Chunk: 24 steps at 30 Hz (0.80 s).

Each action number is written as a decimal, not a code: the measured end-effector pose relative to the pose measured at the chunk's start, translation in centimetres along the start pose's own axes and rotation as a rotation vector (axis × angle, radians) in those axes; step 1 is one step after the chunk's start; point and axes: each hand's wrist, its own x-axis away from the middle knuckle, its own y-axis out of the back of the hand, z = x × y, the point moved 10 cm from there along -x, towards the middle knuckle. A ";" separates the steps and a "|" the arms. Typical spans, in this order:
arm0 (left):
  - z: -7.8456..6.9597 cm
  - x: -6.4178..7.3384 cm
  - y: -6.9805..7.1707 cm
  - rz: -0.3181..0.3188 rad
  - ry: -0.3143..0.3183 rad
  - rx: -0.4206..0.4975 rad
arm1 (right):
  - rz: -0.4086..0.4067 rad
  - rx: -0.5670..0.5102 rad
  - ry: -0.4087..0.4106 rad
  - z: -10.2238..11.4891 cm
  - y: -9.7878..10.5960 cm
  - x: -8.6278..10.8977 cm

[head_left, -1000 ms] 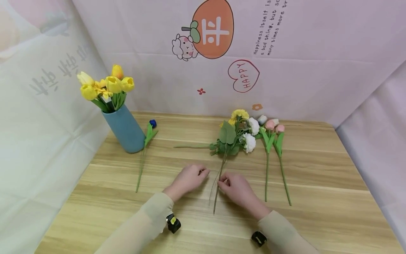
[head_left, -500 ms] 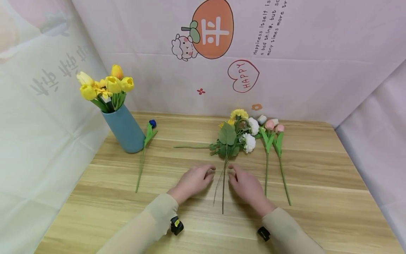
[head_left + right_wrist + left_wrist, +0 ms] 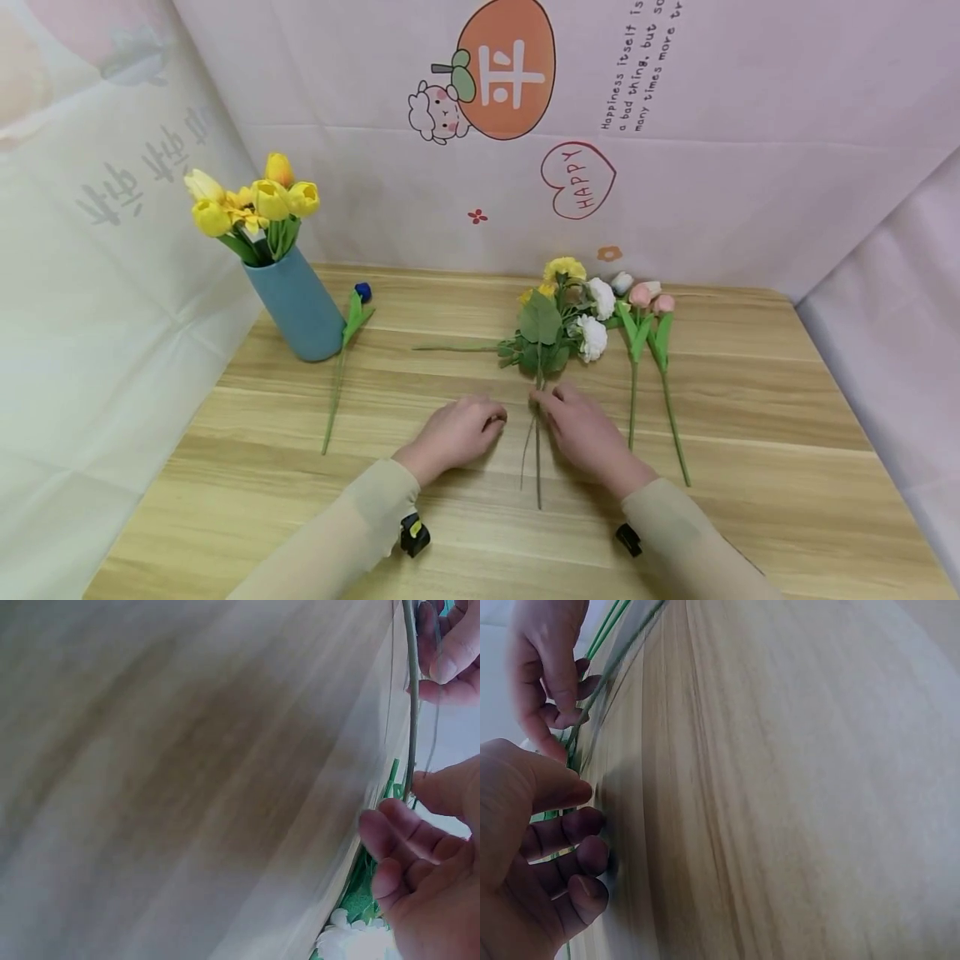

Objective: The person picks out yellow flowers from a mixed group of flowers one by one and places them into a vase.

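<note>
My right hand point(image 3: 588, 432) is at the upper stem of an artificial flower, thumb and forefinger pinching the thin brown-green stem point(image 3: 412, 712). The stem runs down toward the front of the table, a finer strand beside it. Green leaves point(image 3: 540, 318), two yellow flowers point(image 3: 564, 268) and two white flowers point(image 3: 593, 337) lie in a bunch beyond the hand. Left of the stem, my left hand point(image 3: 455, 435) rests low over the table with loosely bent fingers point(image 3: 585, 859) and nothing in them.
A blue vase point(image 3: 296, 308) with yellow tulips point(image 3: 270, 200) stands at the left. Beside it lies a blue flower point(image 3: 363, 292) on a long stem. Two pink tulips point(image 3: 641, 295) lie at the right. A printed cloth point(image 3: 375, 167) hangs behind the wooden table point(image 3: 750, 417).
My right hand let go of the stem, moved up it and pinches it again nearer the leaves. The stem's lower end has swung right. My left hand moved slightly right.
</note>
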 end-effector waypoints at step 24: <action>-4.4 -1.6 -2.3 0.047 -0.170 -0.273 | -0.029 -0.040 -0.206 -5.2 2.3 1.5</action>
